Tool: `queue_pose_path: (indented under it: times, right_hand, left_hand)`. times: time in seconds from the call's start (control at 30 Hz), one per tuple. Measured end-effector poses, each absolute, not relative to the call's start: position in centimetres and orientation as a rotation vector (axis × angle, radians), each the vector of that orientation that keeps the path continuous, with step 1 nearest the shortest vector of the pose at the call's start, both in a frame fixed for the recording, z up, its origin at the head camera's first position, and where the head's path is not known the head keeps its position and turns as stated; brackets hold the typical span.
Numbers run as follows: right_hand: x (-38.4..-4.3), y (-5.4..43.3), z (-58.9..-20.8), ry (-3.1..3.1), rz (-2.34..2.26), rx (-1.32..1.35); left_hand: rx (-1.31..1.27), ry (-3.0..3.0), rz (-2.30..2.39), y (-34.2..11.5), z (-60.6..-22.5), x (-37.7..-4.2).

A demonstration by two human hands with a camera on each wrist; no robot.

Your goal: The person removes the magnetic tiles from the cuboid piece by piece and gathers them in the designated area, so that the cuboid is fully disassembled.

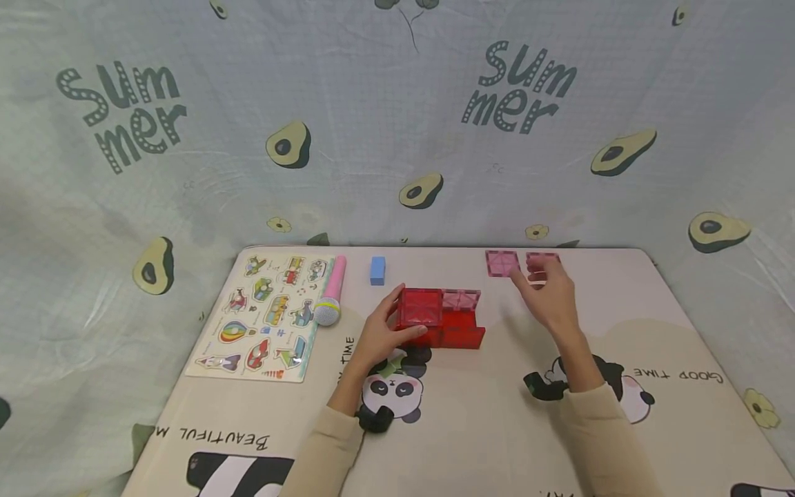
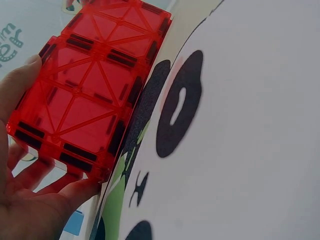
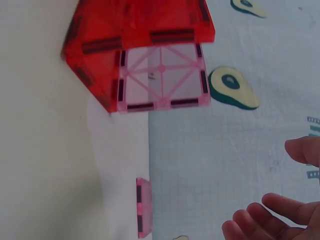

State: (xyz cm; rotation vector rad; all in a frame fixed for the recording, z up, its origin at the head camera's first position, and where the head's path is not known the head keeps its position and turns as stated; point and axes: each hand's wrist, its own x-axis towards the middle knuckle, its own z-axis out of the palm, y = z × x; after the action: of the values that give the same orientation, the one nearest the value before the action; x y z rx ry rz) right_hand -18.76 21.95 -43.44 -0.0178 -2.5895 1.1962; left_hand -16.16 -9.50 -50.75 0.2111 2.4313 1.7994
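My left hand grips the left end of a red magnetic tile structure, with the thumb at the near side and fingers round the far side. Its left part is a closed red box; the right part is partly open, with a pink tile standing at its back. In the left wrist view, red square tiles with dark magnets along their edges fill the near face. My right hand hovers by two loose pink tiles, the left one flat and the right one partly hidden behind fingers. Thumb and fingers stand apart, holding nothing.
A sticker-like picture board of vehicles lies at the left, with a pink toy microphone along its right edge. Behind the structure is a small blue block. A printed cloth curtain hangs directly behind the table's back edge.
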Motion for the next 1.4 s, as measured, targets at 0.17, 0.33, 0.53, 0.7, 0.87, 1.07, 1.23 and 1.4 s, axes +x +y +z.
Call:
queue_pose_path:
  times: [0.17, 0.33, 0.53, 0.7, 0.87, 1.07, 1.23, 1.4]
  right_hand:
    - [-18.0, 21.3, -43.5, -2.617, 1.209, 0.045]
    - [-17.4, 20.8, -44.0, -2.619, 1.206, 0.136]
    - [-16.4, 19.9, -44.5, -2.641, 1.208, 0.238]
    - [-15.7, 19.2, -45.0, -2.685, 1.251, 0.313]
    - [-15.0, 18.6, -45.8, -2.731, 1.281, 0.389]
    - [-14.4, 18.1, -47.0, -2.781, 1.248, 0.484]
    - [-14.2, 17.8, -47.5, -2.788, 1.221, 0.559]
    - [-14.0, 17.7, -47.9, -2.822, 1.176, 0.573]
  left_hand:
    - [0.213, 2.435, 1.799, -9.5, -50.8, -16.2]
    - [0.209, 2.436, 1.798, -9.5, -50.7, -16.2]
    - [0.204, 2.431, 1.794, -9.5, -50.7, -16.2]
    - [0.205, 2.429, 1.792, -9.5, -50.7, -16.2]
    - [0.198, 2.437, 1.790, -9.5, -50.7, -16.2]
    - [0.191, 2.440, 1.789, -9.5, -50.6, -16.2]
    - [0.190, 2.440, 1.787, -9.5, -50.6, -16.2]
    - [0.193, 2.439, 1.789, -9.5, -50.6, -16.2]
